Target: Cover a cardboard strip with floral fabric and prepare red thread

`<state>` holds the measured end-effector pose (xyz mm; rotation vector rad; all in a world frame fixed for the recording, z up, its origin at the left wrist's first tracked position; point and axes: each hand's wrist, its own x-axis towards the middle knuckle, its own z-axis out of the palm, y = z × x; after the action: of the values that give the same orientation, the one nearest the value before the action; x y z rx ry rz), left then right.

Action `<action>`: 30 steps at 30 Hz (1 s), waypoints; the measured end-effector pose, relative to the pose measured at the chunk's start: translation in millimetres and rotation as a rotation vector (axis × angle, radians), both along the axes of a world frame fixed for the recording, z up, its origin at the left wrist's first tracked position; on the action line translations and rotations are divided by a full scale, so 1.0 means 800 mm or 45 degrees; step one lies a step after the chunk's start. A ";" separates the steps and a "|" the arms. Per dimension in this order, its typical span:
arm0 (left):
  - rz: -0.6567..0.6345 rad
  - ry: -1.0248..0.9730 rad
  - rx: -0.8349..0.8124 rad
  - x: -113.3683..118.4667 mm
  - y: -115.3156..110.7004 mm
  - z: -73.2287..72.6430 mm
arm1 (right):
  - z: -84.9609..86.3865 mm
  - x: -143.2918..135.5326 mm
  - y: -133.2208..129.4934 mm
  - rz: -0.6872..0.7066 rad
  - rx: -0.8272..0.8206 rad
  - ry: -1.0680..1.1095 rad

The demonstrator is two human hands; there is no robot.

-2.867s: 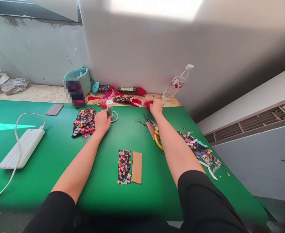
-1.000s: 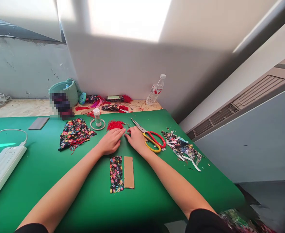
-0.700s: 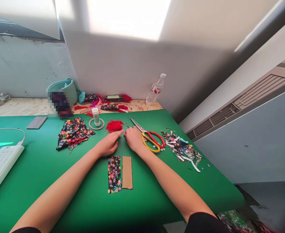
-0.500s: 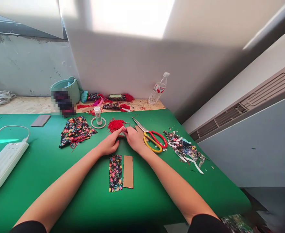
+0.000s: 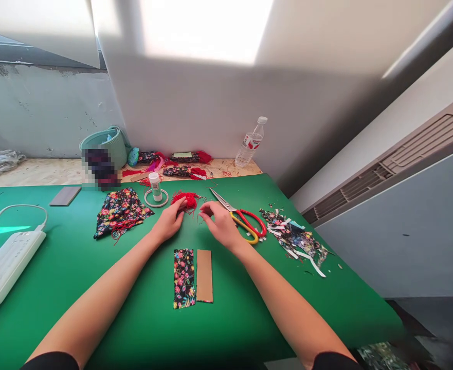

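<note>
A heap of red threads lies on the green table mat. My left hand rests at the near left edge of that heap, fingers apart, and nothing shows in it. To the right of the heap is my right hand, thumb and fingertips close together, with a thin thread seeming to hang by them; what they pinch is too small to name. Nearer to me lie a floral fabric strip and a brown card strip, side by side. Scissors with red and yellow handles lie beside my right hand.
A glue stick stands inside a white ring. Floral fabric pieces lie on the left, near a power strip. Scraps are spread on the right. A bottle and a green container stand at the back.
My hands have come apart: the left one has moved left onto the edge of the red threads, the right one slightly right. More of the red heap's right side shows between them.
</note>
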<state>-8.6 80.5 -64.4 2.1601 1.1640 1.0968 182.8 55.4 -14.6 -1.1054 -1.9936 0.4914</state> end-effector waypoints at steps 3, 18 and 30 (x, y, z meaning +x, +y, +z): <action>0.099 -0.041 0.063 -0.005 0.001 0.007 | 0.002 0.008 -0.002 -0.027 -0.112 0.138; -0.045 -0.038 0.211 0.011 -0.030 0.029 | -0.009 0.006 -0.003 0.193 -0.331 0.212; 0.070 0.284 0.350 -0.025 -0.045 0.050 | -0.010 0.017 0.003 0.164 -0.085 -0.101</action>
<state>-28.3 44.1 -24.7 2.5295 1.2354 1.1171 196.7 57.9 -22.7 -1.0551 -2.1408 0.5934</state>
